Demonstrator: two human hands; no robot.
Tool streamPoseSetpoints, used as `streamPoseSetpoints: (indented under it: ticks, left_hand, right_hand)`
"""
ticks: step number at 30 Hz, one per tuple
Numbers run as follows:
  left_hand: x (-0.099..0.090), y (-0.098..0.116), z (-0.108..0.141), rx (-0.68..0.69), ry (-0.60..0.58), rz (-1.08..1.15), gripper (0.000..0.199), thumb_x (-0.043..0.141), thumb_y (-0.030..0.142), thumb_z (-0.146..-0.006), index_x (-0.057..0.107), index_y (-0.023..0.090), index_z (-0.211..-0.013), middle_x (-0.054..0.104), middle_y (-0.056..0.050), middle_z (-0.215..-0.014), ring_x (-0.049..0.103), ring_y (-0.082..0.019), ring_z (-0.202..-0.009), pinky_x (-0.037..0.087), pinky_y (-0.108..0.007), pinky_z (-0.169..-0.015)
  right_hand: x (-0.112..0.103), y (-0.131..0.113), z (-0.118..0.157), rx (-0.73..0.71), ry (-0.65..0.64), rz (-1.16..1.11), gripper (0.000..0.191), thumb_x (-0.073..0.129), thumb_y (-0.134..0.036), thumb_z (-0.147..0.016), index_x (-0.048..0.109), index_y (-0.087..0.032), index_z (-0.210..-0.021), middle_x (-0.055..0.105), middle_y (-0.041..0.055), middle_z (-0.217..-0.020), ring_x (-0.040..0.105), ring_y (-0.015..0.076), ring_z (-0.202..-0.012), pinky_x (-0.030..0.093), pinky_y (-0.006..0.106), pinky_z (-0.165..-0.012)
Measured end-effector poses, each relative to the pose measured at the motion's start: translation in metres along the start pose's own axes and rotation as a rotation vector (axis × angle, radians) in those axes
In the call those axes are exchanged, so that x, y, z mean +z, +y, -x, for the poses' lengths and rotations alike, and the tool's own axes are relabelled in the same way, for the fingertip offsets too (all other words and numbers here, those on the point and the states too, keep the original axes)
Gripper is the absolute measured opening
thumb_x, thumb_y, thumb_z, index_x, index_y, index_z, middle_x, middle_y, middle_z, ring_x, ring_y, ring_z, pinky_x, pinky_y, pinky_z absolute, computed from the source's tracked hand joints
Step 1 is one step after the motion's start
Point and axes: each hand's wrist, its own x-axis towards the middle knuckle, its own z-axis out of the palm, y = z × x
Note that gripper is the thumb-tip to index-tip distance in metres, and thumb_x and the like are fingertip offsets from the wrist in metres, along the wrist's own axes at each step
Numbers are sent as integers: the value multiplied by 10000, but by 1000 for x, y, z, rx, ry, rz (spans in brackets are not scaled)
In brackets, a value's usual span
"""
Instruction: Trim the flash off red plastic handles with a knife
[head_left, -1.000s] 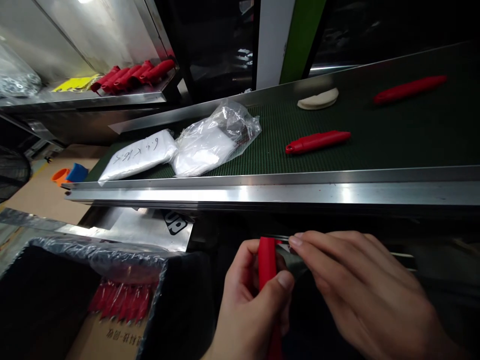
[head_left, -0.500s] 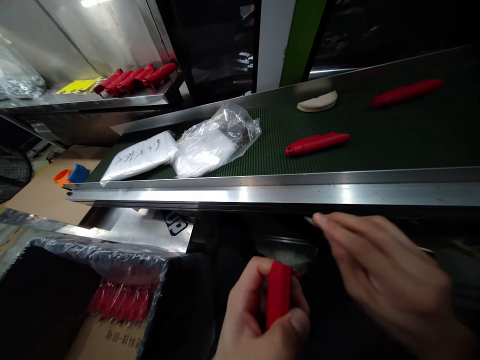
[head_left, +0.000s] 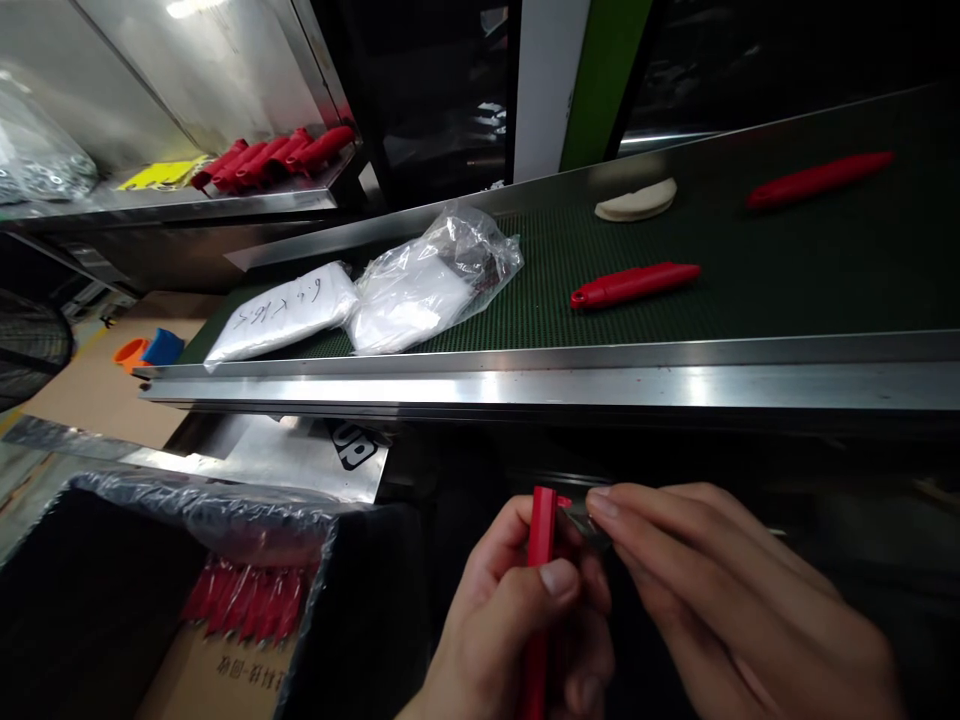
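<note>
My left hand point(head_left: 510, 610) is closed around a long red plastic part point(head_left: 541, 535), which stands upright with its flat-sided end above the thumb. A small red nub sticks out on the part's right side near the top. Close beside it, my right hand point(head_left: 727, 590) has its fingertips pinched on a thin, dark blade-like piece point(head_left: 579, 522) pointing toward that nub. Whether the piece touches the red part I cannot tell. Beyond the hands, a similar red part point(head_left: 636, 286) lies on the green conveyor belt point(head_left: 525, 325), with another red part point(head_left: 821, 181) farther right.
White packets in clear plastic point(head_left: 412, 300) and a cream half-round piece point(head_left: 636, 202) lie on the belt behind its metal edge point(head_left: 480, 388). At lower left, a lined box point(head_left: 330, 550) holds several bagged red parts point(head_left: 247, 600). More red parts point(head_left: 262, 162) rest on a metal shelf.
My right hand has moved left and down, bringing the thin piece to the red part. My left hand has turned the red part, so more of its length shows.
</note>
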Motion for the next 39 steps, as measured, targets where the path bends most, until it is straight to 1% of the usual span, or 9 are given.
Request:
streamPoseSetpoints:
  ticks: [13, 17, 21, 24, 27, 29, 31, 35, 39]
  left_hand:
    - [0, -2, 0, -33, 2, 6, 215, 617, 347, -843, 545, 195, -977, 602, -16, -798, 476, -37, -368, 377, -120, -336]
    - [-1, -3, 0, -29, -60, 11, 192, 606, 332, -853, 543, 202, -979, 608, -18, -799, 461, -37, -349, 373, -128, -324]
    - [1, -4, 4, -3, -103, -16, 265, 753, 276, -748, 585, 161, -918, 639, -39, -740, 524, -60, -488, 417, -119, -436]
    - [1, -1, 6, -74, -139, 43, 234, 661, 329, -822, 592, 161, -970, 665, -63, -771, 538, -68, -499, 411, -129, -461]
    - [-3, 3, 4, -189, -192, 117, 303, 488, 425, -888, 562, 174, -1040, 692, -94, -814, 557, -99, -461, 413, -161, -434]
    - [-6, 5, 4, -257, -209, 131, 388, 483, 484, -858, 562, 157, -1051, 702, -123, -823, 582, -137, -483, 423, -186, -427]
    - [-7, 7, 4, -280, -176, 138, 377, 534, 464, -819, 602, 133, -987, 692, -115, -782, 589, -157, -504, 441, -215, -449]
    - [-3, 12, 5, -243, -19, 253, 156, 627, 290, -736, 647, 139, -702, 624, -42, -644, 585, -153, -569, 483, -240, -569]
    - [-3, 13, 5, -292, 0, 238, 213, 617, 306, -706, 698, 118, -763, 655, -79, -705, 607, -177, -634, 482, -259, -601]
  right_hand:
    - [0, 2, 1, -15, -11, 37, 481, 519, 7, -850, 582, -167, -1293, 610, 78, -1214, 571, 198, -1100, 504, 339, -866]
    - [0, 5, 2, -26, -9, 38, 481, 516, 29, -845, 586, -151, -1286, 607, 89, -1208, 566, 203, -1104, 493, 343, -870]
    - [-2, 12, 2, 29, 59, 117, 521, 552, 39, -840, 567, -162, -1320, 627, 87, -1175, 583, 207, -1059, 480, 376, -876]
    - [-7, 15, 2, 80, 99, 83, 527, 566, 39, -827, 579, -175, -1309, 621, 84, -1181, 590, 218, -1060, 492, 392, -889]
    - [-14, 15, 0, -46, 54, 56, 491, 560, 14, -834, 581, -163, -1291, 607, 81, -1201, 573, 220, -1091, 504, 367, -857]
    - [-18, 15, -3, -117, -4, 45, 463, 543, 9, -835, 587, -154, -1267, 608, 84, -1197, 564, 220, -1085, 496, 359, -823]
    - [-19, 16, -5, -183, -71, 47, 469, 537, 5, -815, 599, -171, -1246, 620, 78, -1195, 564, 224, -1052, 477, 378, -810]
    - [-18, 19, -2, -204, -103, 74, 544, 524, -8, -809, 574, -234, -1302, 615, 59, -1250, 534, 257, -1040, 418, 478, -865]
    - [-16, 18, 1, -205, -83, 79, 477, 459, -26, -888, 571, -221, -1309, 599, 85, -1265, 518, 274, -1045, 382, 528, -883]
